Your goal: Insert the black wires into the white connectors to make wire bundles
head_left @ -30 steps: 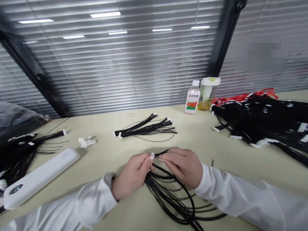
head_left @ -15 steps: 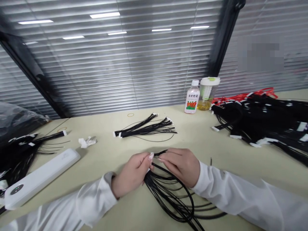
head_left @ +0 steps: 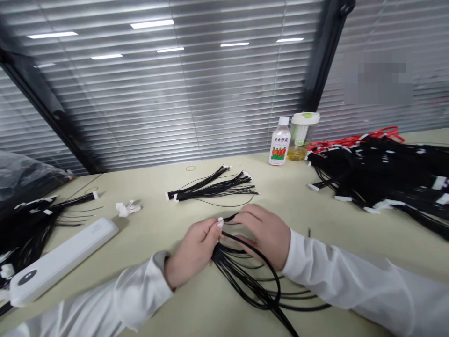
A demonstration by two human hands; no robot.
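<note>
My left hand (head_left: 196,248) is closed around one end of a black cable bundle (head_left: 245,285). A small white connector (head_left: 220,222) peeks out at its thumb and fingertips. The bundle's strands fan out and loop down toward the table's near edge. Just right of the connector, my right hand (head_left: 263,234) has its fingers apart, index and thumb separated around the upper strands. Its fingertips are close to a short black wire (head_left: 229,218) leaving the connector; whether they touch it I cannot tell.
Ahead lie two short black wire bundles (head_left: 213,187). To the left are a white power bank (head_left: 63,262), crumpled paper (head_left: 128,208) and more black cables (head_left: 31,224). A bottle (head_left: 279,142), a lidded cup (head_left: 303,135) and a large black cable pile (head_left: 382,173) stand at the right.
My right hand's fingers have spread from a pinch beside the connector, and the hand has lifted slightly. The left hand keeps its hold, with the cable loop shifted a little.
</note>
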